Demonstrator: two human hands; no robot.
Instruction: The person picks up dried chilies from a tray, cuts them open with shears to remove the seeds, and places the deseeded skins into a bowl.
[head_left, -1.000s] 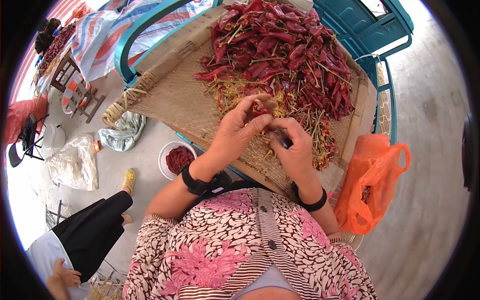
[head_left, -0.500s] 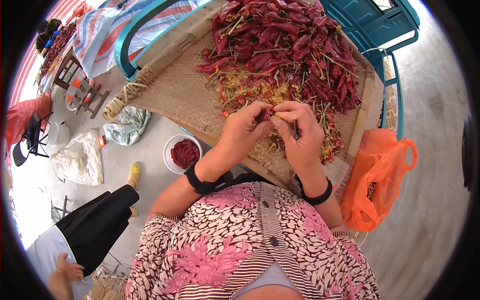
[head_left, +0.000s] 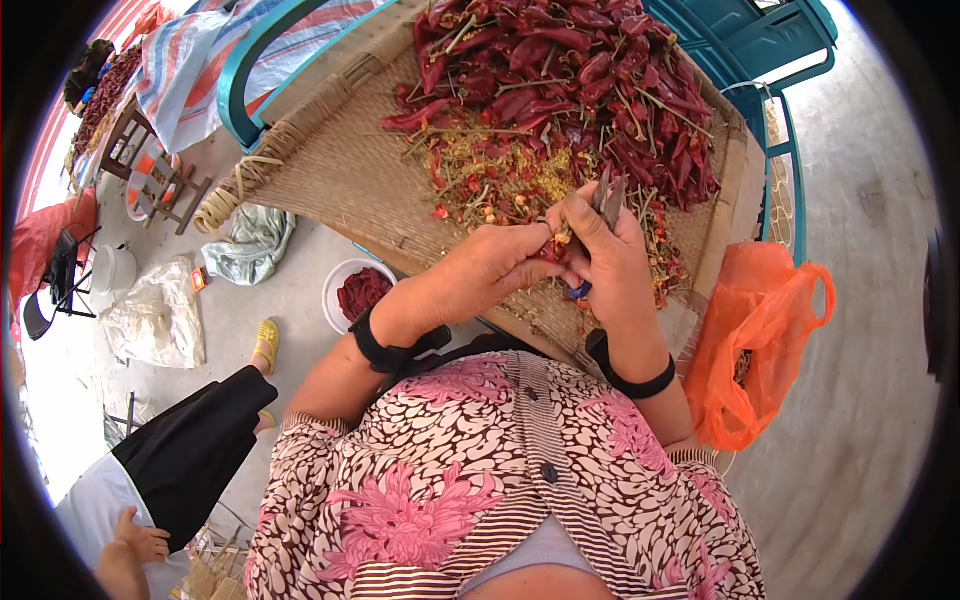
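Observation:
My left hand (head_left: 497, 268) pinches a dried red chili pepper (head_left: 553, 250) at the near side of the woven tray (head_left: 345, 170). Closed around a pair of scissors (head_left: 608, 200), my right hand (head_left: 612, 258) meets the left at the pepper. The metal blades point up and away from me, and a bit of blue handle shows below the fingers. Yellow seeds and red scraps (head_left: 500, 175) lie on the tray just beyond both hands. Behind them rises a large heap of dried chili peppers (head_left: 560, 80). The fingers partly hide the pepper.
A white bowl (head_left: 333, 300) with dark red pieces stands on the floor at left. An orange plastic bag (head_left: 755, 330) hangs at the tray's right. Teal metal rails (head_left: 235, 90) flank the tray. Another person's hand (head_left: 140, 540) shows at lower left, near plastic bags (head_left: 155, 310).
My right hand has turned, and the scissor blades now show above it. The left hand has turned and moved slightly lower, still with the pepper at its fingertips. The view has shifted slightly.

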